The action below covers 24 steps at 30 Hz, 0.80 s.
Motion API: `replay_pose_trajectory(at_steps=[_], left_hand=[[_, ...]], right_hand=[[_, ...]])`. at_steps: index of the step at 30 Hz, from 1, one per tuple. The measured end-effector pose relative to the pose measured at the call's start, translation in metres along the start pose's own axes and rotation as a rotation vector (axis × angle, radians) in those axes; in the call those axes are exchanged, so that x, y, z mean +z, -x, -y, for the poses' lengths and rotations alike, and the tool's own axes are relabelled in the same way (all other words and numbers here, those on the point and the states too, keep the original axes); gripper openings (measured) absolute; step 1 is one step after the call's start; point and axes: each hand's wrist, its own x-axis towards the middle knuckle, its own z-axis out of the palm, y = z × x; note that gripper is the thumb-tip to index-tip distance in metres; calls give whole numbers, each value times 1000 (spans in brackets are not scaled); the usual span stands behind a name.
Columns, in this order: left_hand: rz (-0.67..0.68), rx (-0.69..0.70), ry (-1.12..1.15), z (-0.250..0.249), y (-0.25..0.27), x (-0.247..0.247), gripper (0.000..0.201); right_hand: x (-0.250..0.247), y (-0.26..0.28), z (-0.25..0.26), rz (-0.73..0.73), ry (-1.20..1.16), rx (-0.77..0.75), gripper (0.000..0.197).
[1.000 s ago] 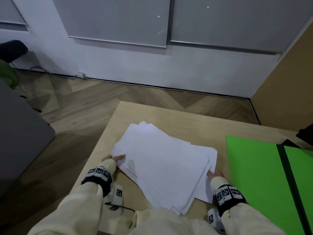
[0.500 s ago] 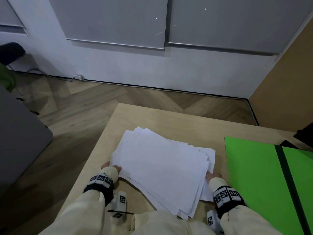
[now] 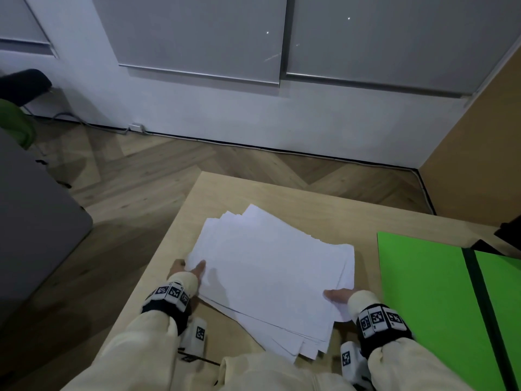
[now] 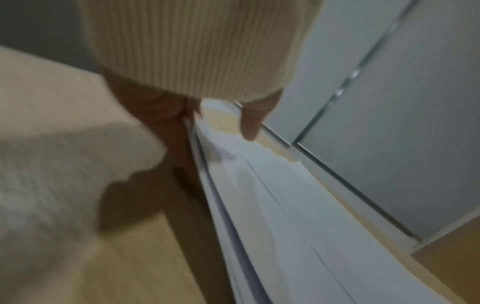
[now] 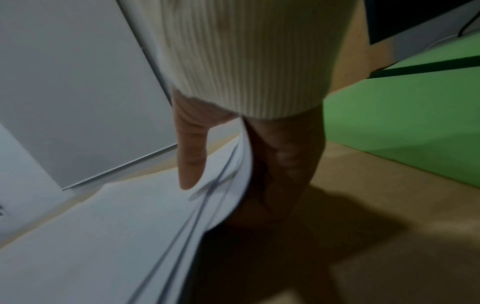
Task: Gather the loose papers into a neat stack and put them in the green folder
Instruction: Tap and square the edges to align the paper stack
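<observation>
A loose stack of white papers (image 3: 267,272) lies fanned on the wooden table (image 3: 324,210). My left hand (image 3: 191,270) grips its left edge, thumb on top and fingers underneath; the left wrist view shows the thumb (image 4: 250,123) over the papers (image 4: 272,195). My right hand (image 3: 338,296) grips the right edge the same way, thumb (image 5: 191,160) above the sheets (image 5: 116,226) and fingers below, bending the edge up. The open green folder (image 3: 423,292) lies flat to the right, also seen as the green folder (image 5: 402,123) in the right wrist view.
The table's left edge (image 3: 158,266) drops to a herringbone wood floor (image 3: 141,176). A grey cabinet (image 3: 33,215) stands at the left. A white wall with grey panels (image 3: 197,38) is beyond. A dark object (image 3: 510,232) sits at the far right.
Both thumbs have moved onto the top of the stack, and the sheets have been pulled a little closer together. The stack's right edge is now lifted.
</observation>
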Motion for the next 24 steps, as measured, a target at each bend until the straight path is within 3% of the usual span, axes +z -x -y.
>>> replay_pose_trajectory(at_steps=[2,4,12,14,16,17,18,20,24], left_hand=[[-50,95,-74,-5,1,-2,64],[-9,117,-185,-6,2,2,68],[229,52,-743,-1,22,-1,66],[379,27,-437,1,14,-7,60],[475,-83,138,-1,11,-11,63],[421,-141,366,-4,7,-12,61],[363,-149,424,-8,2,-13,57],[294,-130,362,-14,2,-14,56],[174,-108,-70,-4,1,-1,93]], right_hand=[[7,-2,1,4,117,-12,78],[11,-6,-1,0,235,-32,79],[5,-17,-12,-104,99,-25,101],[9,-21,-17,-146,80,-39,97],[13,-23,-23,-154,67,-35,90],[13,-23,-25,-151,44,-35,87],[11,-24,-28,-145,24,-39,84],[4,-22,-34,-113,-22,-61,76],[4,-19,-39,-161,3,-50,90]])
